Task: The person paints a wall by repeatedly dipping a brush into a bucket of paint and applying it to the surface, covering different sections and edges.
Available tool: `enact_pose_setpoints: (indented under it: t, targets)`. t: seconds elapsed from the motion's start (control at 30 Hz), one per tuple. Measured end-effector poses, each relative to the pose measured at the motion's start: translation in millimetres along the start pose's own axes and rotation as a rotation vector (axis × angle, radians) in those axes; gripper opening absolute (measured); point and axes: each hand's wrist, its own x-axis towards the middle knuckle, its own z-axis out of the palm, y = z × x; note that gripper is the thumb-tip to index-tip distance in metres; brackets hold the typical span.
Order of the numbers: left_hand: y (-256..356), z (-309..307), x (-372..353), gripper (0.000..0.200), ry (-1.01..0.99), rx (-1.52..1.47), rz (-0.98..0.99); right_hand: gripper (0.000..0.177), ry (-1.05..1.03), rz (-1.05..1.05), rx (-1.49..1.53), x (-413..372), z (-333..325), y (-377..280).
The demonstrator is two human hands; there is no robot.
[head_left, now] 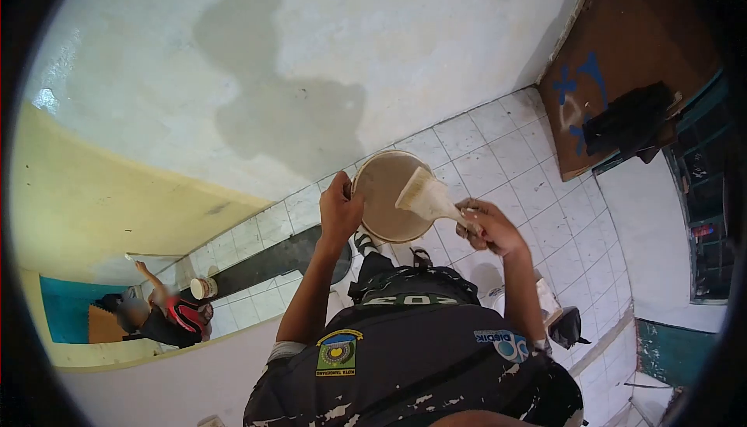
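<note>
So I've got a wide paint brush (426, 196) hanging over the right half of a bucket (373, 209), out in front of my belly. Its long axis runs on a slant: bristles far and left, handle near and right. Can't tell from up here whether the bristles touch the inside or just hover above it.

My right hand (490, 228) is the one on it, fingers wrapped round the handle, just off the bucket's right edge. My left hand (341, 209) is on the opposite side, fingers closed on the left part of the rim, so the bucket's mouth sits between my two hands and the bristles point from the right one toward the left.

Below that it's white floor tiles (529, 186), plus my dark shirt (436, 349) with pale flecks on it. Far side is a pale wall (443, 45) with my shadow (241, 77) on it. Way off left, another person (167, 314) has an arm raised by the wall, near a small pail (204, 288). Far right there's a brown panel (630, 30) with blue marks.
</note>
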Motion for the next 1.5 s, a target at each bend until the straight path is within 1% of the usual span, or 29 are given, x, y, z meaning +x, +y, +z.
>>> enact_pose_setpoints:
  t: [0.13,0.2,0.23,0.3,0.33,0.4,0.53,0.63,0.67,0.73,0.77,0.8,0.83,0.87,0.93,1.0,1.03,1.07,1.1,1.13,1.17,1.2,1.23,1.3,1.33,1.4,1.43,1.47,1.5]
  targets:
    - [-13,7,13,0.024,0.016,-0.014,-0.057,0.029,-0.082,-0.017,0.368,3,-15,43]
    - [-18,12,20,0.023,0.014,-0.007,-0.06,0.024,-0.094,-0.009,0.477,7,-16,47]
    - [-21,14,23,0.023,0.02,-0.034,-0.067,0.024,-0.091,-0.016,0.469,10,-18,48]
    - [-23,14,28,0.022,0.03,-0.066,-0.067,0.027,-0.22,-0.047,0.577,20,-18,44]
    - [-22,12,29,0.023,0.039,-0.07,-0.081,0.027,-0.221,-0.051,0.569,26,-17,39]
    - [-26,5,32,0.024,0.057,-0.082,-0.087,0.03,-0.37,-0.09,0.54,43,-12,22]
    - [-55,-16,60,0.024,0.082,0.018,-0.146,0.029,-0.428,-0.131,0.44,89,25,-36]
    - [-88,-34,69,0.023,0.073,0.026,-0.181,0.025,-0.254,-0.226,0.218,115,81,-88]
    - [-97,-39,80,0.024,0.071,0.023,-0.187,0.025,-0.31,-0.264,0.181,127,102,-111]
    - [-108,-58,91,0.028,0.022,0.112,-0.168,0.022,-0.239,-0.367,0.058,146,147,-155]
    - [-113,-70,100,0.025,-0.001,0.121,-0.161,0.021,-0.18,-0.444,0.007,156,176,-183]
    - [-128,-76,107,0.023,0.033,0.137,-0.136,0.019,-0.107,-0.519,-0.03,164,204,-208]
    - [-141,-84,116,0.02,0.047,0.117,-0.129,0.021,-0.092,-0.612,-0.066,174,229,-233]
    - [-150,-96,124,0.019,0.047,0.128,-0.148,0.024,-0.032,-0.794,-0.189,189,252,-257]
    - [-168,-115,137,0.019,0.117,0.138,-0.152,0.024,0.001,-1.049,-0.336,201,313,-306]
    - [-191,-135,150,0.019,0.14,0.168,-0.155,0.028,0.061,-1.248,-0.443,216,372,-355]
    - [-202,-143,156,0.019,0.16,0.195,-0.178,0.025,0.049,-1.324,-0.513,217,403,-379]
    - [-213,-153,160,0.019,0.163,0.193,-0.163,0.026,0.091,-1.38,-0.619,226,425,-405]
    - [-225,-163,163,0.026,0.133,0.112,-0.202,0.027,0.18,-1.438,-0.677,232,453,-427]
    - [-232,-173,167,0.035,0.1,0.031,-0.243,0.028,0.237,-1.612,-0.815,245,472,-454]
    - [-234,-185,171,0.028,0.127,-0.013,-0.212,0.028,0.295,-1.781,-0.956,256,490,-478]
    - [-239,-191,177,0.028,0.127,-0.017,-0.205,0.029,0.361,-1.751,-0.979,260,511,-493]
    - [-245,-195,181,0.028,0.153,0.049,-0.203,0.03,0.427,-1.72,-0.998,263,529,-507]
    - [-257,-201,186,0.032,0.179,0.153,-0.162,0.034,0.554,-1.881,-1.091,280,557,-544]
    - [-277,-195,187,0.032,0.182,0.151,-0.156,0.034,0.557,-1.888,-1.09,272,574,-548]
    - [-321,-180,196,0.036,0.309,-0.447,-0.286,0.035,0.634,-1.692,-1.095,246,611,-554]
    - [-322,-185,198,0.036,0.31,-0.446,-0.281,0.035,0.636,-1.698,-1.091,251,618,-572]
    - [-323,-191,199,0.035,0.315,-0.283,-0.267,0.035,0.71,-1.76,-1.112,255,625,-594]
    - [-323,-196,200,0.035,0.317,-0.12,-0.259,0.035,0.785,-1.815,-1.135,257,632,-597]
